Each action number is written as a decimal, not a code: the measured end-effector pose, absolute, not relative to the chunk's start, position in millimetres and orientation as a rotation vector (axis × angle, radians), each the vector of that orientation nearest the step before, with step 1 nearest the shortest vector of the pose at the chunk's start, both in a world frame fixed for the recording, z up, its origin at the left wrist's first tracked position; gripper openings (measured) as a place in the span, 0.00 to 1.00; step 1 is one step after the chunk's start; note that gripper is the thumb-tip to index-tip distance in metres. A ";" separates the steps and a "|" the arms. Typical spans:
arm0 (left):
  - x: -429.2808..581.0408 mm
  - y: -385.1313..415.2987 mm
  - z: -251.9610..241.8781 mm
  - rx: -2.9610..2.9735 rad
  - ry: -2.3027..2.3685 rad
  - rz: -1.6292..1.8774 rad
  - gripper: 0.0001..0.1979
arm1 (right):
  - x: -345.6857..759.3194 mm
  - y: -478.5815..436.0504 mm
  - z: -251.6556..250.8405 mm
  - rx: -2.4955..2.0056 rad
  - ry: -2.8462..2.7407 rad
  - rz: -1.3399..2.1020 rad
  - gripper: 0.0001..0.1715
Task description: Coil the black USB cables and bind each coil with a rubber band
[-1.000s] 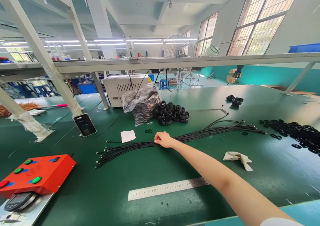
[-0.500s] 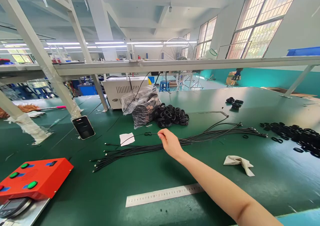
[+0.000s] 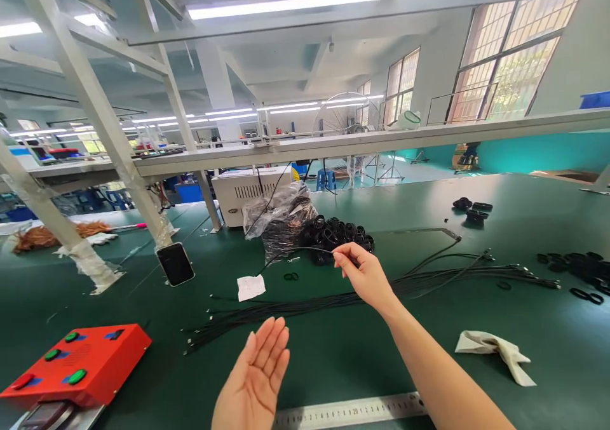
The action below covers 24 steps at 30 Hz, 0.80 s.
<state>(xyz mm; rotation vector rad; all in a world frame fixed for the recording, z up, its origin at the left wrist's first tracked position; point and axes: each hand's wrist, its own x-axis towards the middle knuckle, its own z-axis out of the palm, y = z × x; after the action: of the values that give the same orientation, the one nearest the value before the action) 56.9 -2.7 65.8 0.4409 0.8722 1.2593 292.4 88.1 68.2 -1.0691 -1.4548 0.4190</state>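
My right hand (image 3: 365,274) pinches a thin black cable (image 3: 305,248) between thumb and fingertips and holds it above the table. The cable arcs left and down toward a small white paper (image 3: 251,288). Below my right hand lies a long bundle of black cables (image 3: 305,304) with metal plugs at their ends. My left hand (image 3: 255,376) is open, palm showing, with nothing in it, in front of the bundle and beside a steel ruler (image 3: 352,411). A small black ring-shaped piece (image 3: 291,277) lies between the paper and my right hand.
Black ring parts are heaped (image 3: 333,233) by a plastic bag (image 3: 286,223), with more (image 3: 581,268) at right. A red button box (image 3: 90,363) stands at left, a phone (image 3: 175,265) leans on a post. A white cloth (image 3: 495,350) lies at right. A shelf beam (image 3: 333,147) crosses above.
My right hand has lifted the cable off the table. My left hand has come into view from below, open. The camera view has tilted up and shifted left.
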 end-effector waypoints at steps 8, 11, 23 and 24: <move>96.8 5.0 54.9 0.387 0.896 1.048 0.14 | 298.0 86.0 75.6 -1.086 -1.520 0.453 0.09; 105.6 6.8 53.6 0.416 0.926 1.068 0.12 | 303.8 84.9 78.9 -1.085 -1.540 0.468 0.08; 207.6 1.9 62.7 1.583 0.865 0.796 0.08 | 289.2 126.2 50.0 -1.340 -1.664 0.590 0.05; 228.4 5.3 62.9 1.735 0.751 0.801 0.09 | 282.9 128.1 45.4 -1.349 -1.687 0.599 0.03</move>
<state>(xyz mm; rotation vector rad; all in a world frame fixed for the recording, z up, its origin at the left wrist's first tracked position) 228.4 5.3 62.9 1.7350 0.7507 0.8006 282.9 128.1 45.4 -1.3492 -1.6874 0.5988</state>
